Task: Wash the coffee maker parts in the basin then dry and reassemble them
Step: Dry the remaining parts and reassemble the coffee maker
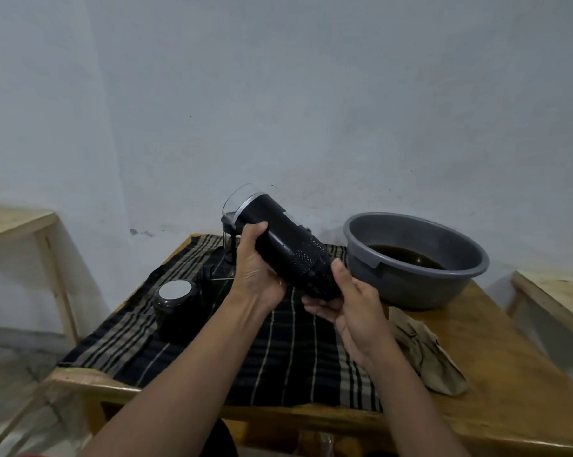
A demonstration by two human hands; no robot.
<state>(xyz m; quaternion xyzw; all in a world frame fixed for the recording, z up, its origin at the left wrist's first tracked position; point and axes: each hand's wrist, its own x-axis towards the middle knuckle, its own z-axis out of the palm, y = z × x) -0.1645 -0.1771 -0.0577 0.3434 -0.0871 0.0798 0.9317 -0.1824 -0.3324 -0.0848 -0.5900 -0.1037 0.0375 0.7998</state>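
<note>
A black cylindrical coffee maker body (288,245) with a silver ring and a clear top is held tilted above the table. My left hand (257,268) grips its middle from the left. My right hand (347,301) holds its textured lower end from below. A round black part with a white top (176,300) stands on the striped cloth (262,351) to the left. A clear glass part on a black stand (227,239) sits behind the held body, mostly hidden. The grey basin (413,258) at the right holds dark brown water.
A crumpled tan cloth (427,351) lies on the wooden table (509,374) in front of the basin. Pale wooden furniture stands to the left (21,232) and right (555,298) of the table. A grey wall is behind.
</note>
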